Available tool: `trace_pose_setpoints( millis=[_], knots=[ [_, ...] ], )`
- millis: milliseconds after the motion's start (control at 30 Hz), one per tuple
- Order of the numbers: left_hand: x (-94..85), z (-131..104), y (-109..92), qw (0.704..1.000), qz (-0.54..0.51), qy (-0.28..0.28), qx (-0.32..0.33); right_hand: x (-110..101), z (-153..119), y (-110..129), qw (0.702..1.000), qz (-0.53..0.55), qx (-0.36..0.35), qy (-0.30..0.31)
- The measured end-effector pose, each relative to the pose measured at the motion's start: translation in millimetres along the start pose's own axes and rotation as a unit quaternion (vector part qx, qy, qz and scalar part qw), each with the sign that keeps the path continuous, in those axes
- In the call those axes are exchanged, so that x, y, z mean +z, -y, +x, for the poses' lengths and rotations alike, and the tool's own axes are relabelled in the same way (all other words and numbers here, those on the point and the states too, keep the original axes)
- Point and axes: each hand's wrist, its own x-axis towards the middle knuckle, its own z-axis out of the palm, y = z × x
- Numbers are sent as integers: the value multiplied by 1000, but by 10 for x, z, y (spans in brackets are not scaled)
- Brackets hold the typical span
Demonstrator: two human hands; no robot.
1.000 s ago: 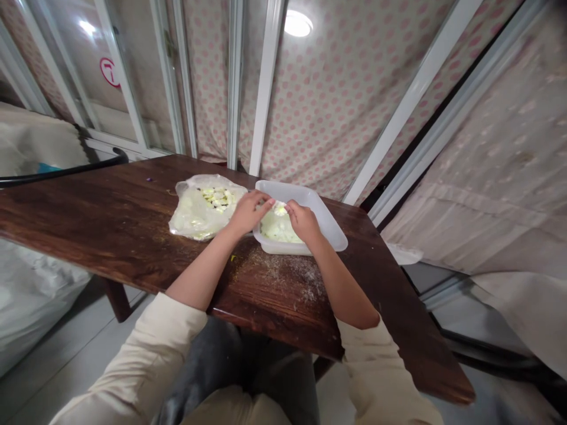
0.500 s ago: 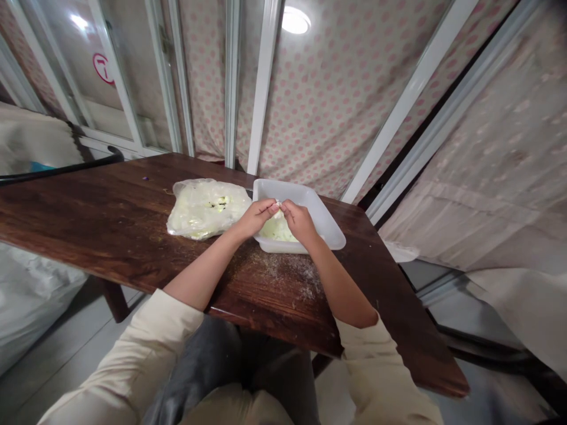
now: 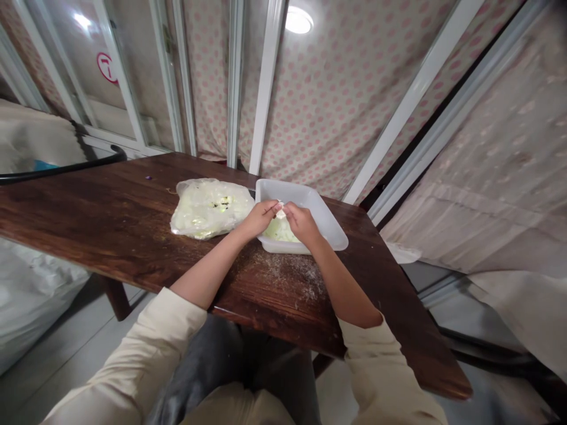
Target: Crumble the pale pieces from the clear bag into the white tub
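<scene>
A clear plastic bag (image 3: 210,208) of pale bits lies on the dark wooden table (image 3: 101,218) — at ten o'clock. A black hose (image 3: 66,169) curves at nine o'clock.

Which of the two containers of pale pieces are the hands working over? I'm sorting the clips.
The white tray, rigid and open, right of the plastic bag. Left hand and right hand pinch a small white piece above it.

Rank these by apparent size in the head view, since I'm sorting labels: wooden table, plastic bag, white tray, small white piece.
1. wooden table
2-3. plastic bag and white tray: too alike to rank.
4. small white piece, pinched between left hand and right hand.
</scene>
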Motion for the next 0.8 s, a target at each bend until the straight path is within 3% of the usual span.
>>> trace_pose_setpoints(
  millis=[267,567,800],
  knots=[
    [26,-18,-29,999,8,1,-35,-15,18,-69,997,17,69,5],
    [27,28,93,995,46,-45,-77,-29,16,6,996,-25,68,56],
    [40,8,45,992,88,-50,-81,25,33,-55,993,-63,88,44]
  ],
)
